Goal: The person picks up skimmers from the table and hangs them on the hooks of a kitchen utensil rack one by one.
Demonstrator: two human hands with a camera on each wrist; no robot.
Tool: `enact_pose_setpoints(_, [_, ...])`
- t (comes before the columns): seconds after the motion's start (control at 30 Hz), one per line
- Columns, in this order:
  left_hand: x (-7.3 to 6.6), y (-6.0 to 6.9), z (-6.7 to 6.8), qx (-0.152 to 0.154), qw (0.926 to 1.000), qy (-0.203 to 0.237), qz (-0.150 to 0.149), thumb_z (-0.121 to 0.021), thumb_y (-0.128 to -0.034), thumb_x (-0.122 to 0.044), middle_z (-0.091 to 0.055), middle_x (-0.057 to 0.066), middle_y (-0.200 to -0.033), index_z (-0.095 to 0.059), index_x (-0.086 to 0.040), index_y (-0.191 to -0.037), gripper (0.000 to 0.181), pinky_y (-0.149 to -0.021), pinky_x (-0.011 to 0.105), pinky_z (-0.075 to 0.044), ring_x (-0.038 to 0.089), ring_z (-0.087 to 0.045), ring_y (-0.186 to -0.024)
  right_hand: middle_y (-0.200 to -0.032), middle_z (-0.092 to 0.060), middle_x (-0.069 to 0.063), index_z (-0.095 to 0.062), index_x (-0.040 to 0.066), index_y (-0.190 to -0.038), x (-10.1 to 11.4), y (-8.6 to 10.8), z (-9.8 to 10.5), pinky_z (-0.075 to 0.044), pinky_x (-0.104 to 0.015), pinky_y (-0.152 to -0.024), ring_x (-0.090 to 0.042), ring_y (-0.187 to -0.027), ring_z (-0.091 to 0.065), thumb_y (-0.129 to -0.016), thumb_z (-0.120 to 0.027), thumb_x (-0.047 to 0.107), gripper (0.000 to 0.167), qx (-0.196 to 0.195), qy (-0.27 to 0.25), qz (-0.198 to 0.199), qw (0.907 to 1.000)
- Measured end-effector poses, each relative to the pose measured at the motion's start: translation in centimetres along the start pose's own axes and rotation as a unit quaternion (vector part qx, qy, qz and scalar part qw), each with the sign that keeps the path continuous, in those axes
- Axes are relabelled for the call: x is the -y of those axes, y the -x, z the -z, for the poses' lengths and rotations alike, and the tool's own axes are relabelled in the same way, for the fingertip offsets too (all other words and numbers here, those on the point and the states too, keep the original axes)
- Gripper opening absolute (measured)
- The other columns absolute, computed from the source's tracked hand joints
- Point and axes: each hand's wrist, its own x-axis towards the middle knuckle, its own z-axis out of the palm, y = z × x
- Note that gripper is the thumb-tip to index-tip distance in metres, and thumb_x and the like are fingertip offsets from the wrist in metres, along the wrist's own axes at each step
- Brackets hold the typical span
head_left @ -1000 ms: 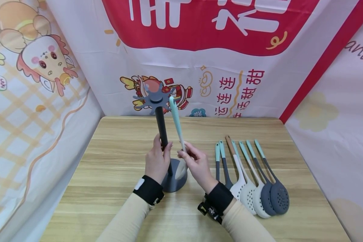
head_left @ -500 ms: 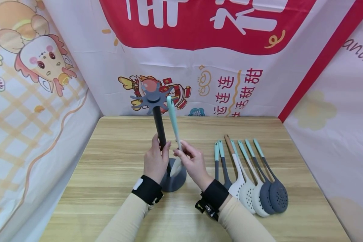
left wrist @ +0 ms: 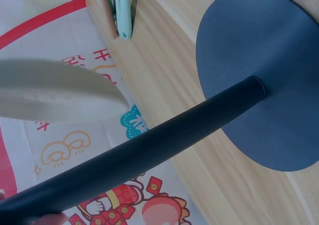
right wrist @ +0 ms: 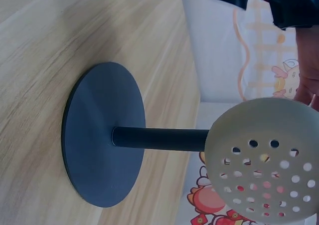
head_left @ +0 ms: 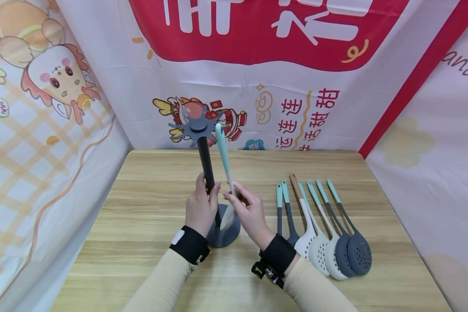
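A dark stand [head_left: 206,162] with a round base [head_left: 223,236] and a hooked top [head_left: 198,125] stands on the table. My left hand [head_left: 201,210] grips its pole. My right hand [head_left: 251,210] pinches the pale stem of a mint-handled utensil [head_left: 223,149], held upright just right of the pole. Its handle tip is beside one of the hooks; whether it touches is unclear. In the right wrist view the utensil's head [right wrist: 264,160] is round, beige and perforated, overlapping the pole [right wrist: 164,138]. The left wrist view shows that head [left wrist: 55,91] edge-on, beside the pole [left wrist: 149,147].
Several utensils lie side by side on the wooden table [head_left: 140,190] to the right, among them a dark slotted one [head_left: 359,253] and a brown-handled white one [head_left: 306,242]. A printed cloth [head_left: 234,78] hangs behind the table's back edge.
Over the last second the utensil in my right hand has moved slightly left with its head turned more edge-on. My left hand keeps its grip on the pole.
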Motion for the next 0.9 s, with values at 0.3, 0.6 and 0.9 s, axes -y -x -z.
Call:
enact_pose_setpoints(0.3, [0.2,-0.1,0.0,0.004,1.0,0.001,-0.004,-0.054,-0.1031,-0.024,-0.071,0.014,-0.086,-0.039,-0.007,-0.134,0.038,-0.055,0.038,-0.058,0.03,-0.072,-0.073,-0.09,-0.074,-0.008,-0.071,0.009,-0.118,-2.3,0.5,0.2,-0.055,-0.04,-0.085,-0.021,-0.092,-0.068,-0.092,-0.07,0.011,0.026,-0.002,0.046,0.014,0.9988])
enact_pose_setpoints(0.6, [0.2,-0.1,0.0,0.001,1.0,0.001,-0.008,-0.055,-0.1024,-0.024,-0.071,0.014,-0.086,-0.039,-0.007,-0.133,0.039,-0.058,0.039,-0.06,0.03,-0.073,-0.075,-0.091,-0.074,-0.007,-0.07,0.008,-0.12,-1.9,0.7,0.2,-0.057,-0.033,-0.085,-0.02,-0.091,-0.069,-0.092,-0.07,0.011,0.028,-0.005,0.059,0.035,0.9976])
enact_pose_setpoints(0.9, [0.2,-0.1,0.0,0.0,0.9999,0.0,-0.011,-0.055,-0.1025,-0.023,-0.07,0.015,-0.086,-0.038,-0.007,-0.133,0.039,-0.059,0.04,-0.06,0.03,-0.072,-0.073,-0.101,-0.075,-0.012,-0.069,0.006,-0.121,-2.2,0.8,0.2,-0.058,-0.036,-0.087,-0.024,-0.096,-0.07,-0.092,-0.07,0.008,0.03,-0.009,0.064,0.042,0.997])
